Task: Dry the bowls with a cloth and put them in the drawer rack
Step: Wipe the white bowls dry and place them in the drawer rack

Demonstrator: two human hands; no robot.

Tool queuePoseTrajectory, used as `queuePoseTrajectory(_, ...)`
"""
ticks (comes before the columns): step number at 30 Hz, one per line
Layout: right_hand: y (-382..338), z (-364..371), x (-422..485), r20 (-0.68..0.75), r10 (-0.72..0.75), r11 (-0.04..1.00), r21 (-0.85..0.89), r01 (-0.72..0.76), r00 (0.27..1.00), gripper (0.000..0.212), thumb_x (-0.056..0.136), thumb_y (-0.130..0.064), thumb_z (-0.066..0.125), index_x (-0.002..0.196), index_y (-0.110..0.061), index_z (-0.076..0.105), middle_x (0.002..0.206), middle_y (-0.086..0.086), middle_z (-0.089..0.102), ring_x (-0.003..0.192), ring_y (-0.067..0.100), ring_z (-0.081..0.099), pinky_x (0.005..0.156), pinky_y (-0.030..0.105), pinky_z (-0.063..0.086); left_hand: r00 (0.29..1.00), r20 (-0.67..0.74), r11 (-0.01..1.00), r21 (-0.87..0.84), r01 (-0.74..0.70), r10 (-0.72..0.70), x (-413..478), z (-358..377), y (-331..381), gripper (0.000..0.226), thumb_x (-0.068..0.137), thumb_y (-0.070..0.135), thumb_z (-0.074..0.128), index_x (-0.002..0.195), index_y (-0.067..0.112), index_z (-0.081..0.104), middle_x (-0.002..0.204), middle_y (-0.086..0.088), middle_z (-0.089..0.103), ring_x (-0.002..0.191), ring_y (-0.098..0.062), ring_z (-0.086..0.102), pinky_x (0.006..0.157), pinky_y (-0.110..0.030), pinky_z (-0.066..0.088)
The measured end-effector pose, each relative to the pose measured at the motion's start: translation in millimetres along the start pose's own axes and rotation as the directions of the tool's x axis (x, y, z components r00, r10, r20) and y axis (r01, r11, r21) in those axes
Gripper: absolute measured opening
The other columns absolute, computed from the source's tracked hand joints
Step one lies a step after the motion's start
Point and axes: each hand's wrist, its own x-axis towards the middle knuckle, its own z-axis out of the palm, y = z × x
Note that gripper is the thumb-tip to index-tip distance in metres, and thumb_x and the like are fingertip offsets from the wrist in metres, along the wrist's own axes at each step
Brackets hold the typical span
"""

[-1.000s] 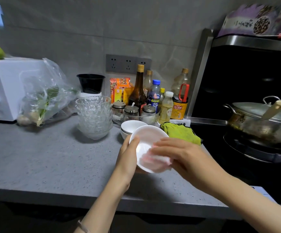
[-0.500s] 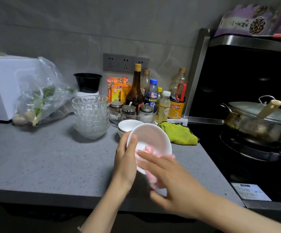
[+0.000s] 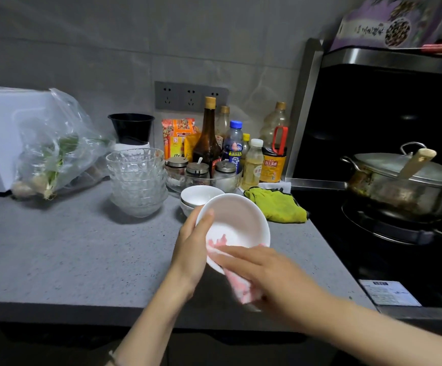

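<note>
Since earlier, the cloth (image 3: 241, 283) gripped by the right hand (image 3: 264, 270) is draped lower over the rim of the bowl (image 3: 237, 223), itself clasped by the left hand (image 3: 192, 249).

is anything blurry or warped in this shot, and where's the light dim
Head view: the right hand and pink cloth are motion-smeared; the white bowl stays fairly sharp; wide-angle bending tilts the stove hood; the stove recess and under-counter area are dark.

The left hand (image 3: 192, 249) is raised, thumb up and fingers curled in a grip. The right hand (image 3: 263, 270) reaches across — fingers extended, pressing flat.
</note>
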Motion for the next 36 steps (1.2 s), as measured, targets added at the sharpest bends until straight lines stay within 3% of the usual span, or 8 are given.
queuePoseTrajectory(5, 34.8, -13.6, -1.0, 0.152, -0.111, 0.923, -0.351, 0.159, 0.982, 0.074, 0.045, -0.034, 0.091, 0.115, -0.023, 0.070, 0.118, -0.006, 0.068, 0.105, 0.013, 0.066, 0.090, 0.028, 0.052, 0.954, 0.237, 0.977, 0.150, 0.151, -0.184, 8.7, -19.1, 4.0, 0.026, 0.097, 0.020, 0.046, 0.116, 0.020, 0.064, 0.109, -0.005, 0.072, 0.106, -0.024, 0.065, 0.096, -0.039, 0.049)
queuePoseTrajectory(9, 8.1, 2.7, 7.5, -0.002, 0.019, 0.997, -0.075, -0.019, 1.000, 0.051, 0.051, -0.011, 0.072, 0.099, -0.028, 0.070, 0.096, -0.013, 0.071, 0.074, 0.012, 0.065, 0.055, 0.025, 0.054, 0.994, 0.022, 0.995, -0.016, 0.103, -0.103, -0.6, 2.8, -8.0, 0.030, 0.089, 0.001, 0.053, 0.106, 0.024, 0.061, 0.093, 0.003, 0.069, 0.090, -0.016, 0.065, 0.072, -0.022, 0.053)
queuePoseTrajectory(12, -2.9, 16.0, 12.1, 0.008, 0.124, 0.991, 0.056, -0.124, 0.992, 0.061, 0.050, -0.008, 0.067, 0.106, -0.030, 0.066, 0.099, -0.013, 0.069, 0.070, 0.014, 0.065, 0.049, 0.022, 0.051, 0.992, -0.109, 0.987, -0.149, 0.052, -0.069, -5.1, 13.2, -16.9, 0.028, 0.095, 0.004, 0.046, 0.101, 0.026, 0.061, 0.095, 0.002, 0.067, 0.096, -0.017, 0.063, 0.081, -0.022, 0.051)
queuePoseTrajectory(18, 40.3, -8.4, 6.5, 0.204, -0.212, 0.922, -0.284, 0.265, 0.956, 0.053, 0.056, -0.031, 0.085, 0.107, -0.029, 0.073, 0.116, -0.009, 0.068, 0.101, 0.012, 0.068, 0.078, 0.027, 0.056, 0.965, 0.211, 0.979, 0.164, 0.120, -0.153, 10.3, -16.3, -3.3, 0.029, 0.096, 0.004, 0.043, 0.107, 0.020, 0.064, 0.100, -0.001, 0.071, 0.090, -0.016, 0.065, 0.071, -0.015, 0.051)
queuePoseTrajectory(21, 30.9, -7.5, 13.6, 0.175, -0.154, 0.918, -0.339, 0.207, 0.972, 0.049, 0.051, -0.025, 0.085, 0.100, -0.026, 0.076, 0.109, -0.006, 0.072, 0.088, 0.015, 0.071, 0.064, 0.029, 0.058, 0.978, 0.156, 0.990, 0.068, 0.127, -0.136, 11.9, -14.9, -0.7, 0.023, 0.095, 0.010, 0.048, 0.103, 0.021, 0.066, 0.096, 0.000, 0.074, 0.090, -0.015, 0.067, 0.074, -0.021, 0.051)
queuePoseTrajectory(27, -5.2, 11.7, 21.0, -0.069, 0.098, 0.993, 0.078, -0.093, 0.993, 0.062, 0.058, -0.004, 0.061, 0.116, -0.025, 0.067, 0.114, -0.005, 0.070, 0.080, 0.022, 0.070, 0.051, 0.027, 0.055, 0.999, -0.039, 0.984, -0.180, 0.000, -0.008, -3.5, 7.8, -9.7, 0.026, 0.095, 0.006, 0.048, 0.113, 0.021, 0.060, 0.104, 0.000, 0.065, 0.095, -0.014, 0.062, 0.070, -0.014, 0.052)
queuePoseTrajectory(32, 32.9, -16.4, 9.0, 0.192, -0.245, 0.872, -0.384, 0.302, 0.950, 0.049, 0.077, -0.029, 0.041, 0.117, -0.021, 0.069, 0.124, -0.005, 0.065, 0.112, 0.016, 0.063, 0.096, 0.030, 0.044, 0.975, 0.216, 0.998, 0.032, 0.050, -0.055, 2.7, -21.2, 1.1, 0.026, 0.098, 0.007, 0.040, 0.112, 0.016, 0.061, 0.101, -0.002, 0.071, 0.088, -0.008, 0.067, 0.073, -0.015, 0.051)
queuePoseTrajectory(36, 35.3, -22.7, 13.8, 0.161, -0.272, 0.802, -0.508, 0.316, 0.949, 0.030, 0.067, -0.030, 0.070, 0.094, -0.021, 0.078, 0.110, -0.003, 0.071, 0.098, 0.014, 0.069, 0.083, 0.031, 0.054, 0.960, 0.266, 0.996, 0.014, 0.092, -0.092, 6.2, -25.3, 2.8, 0.026, 0.093, 0.016, 0.051, 0.117, 0.016, 0.062, 0.109, -0.006, 0.072, 0.100, -0.019, 0.066, 0.083, -0.026, 0.053)
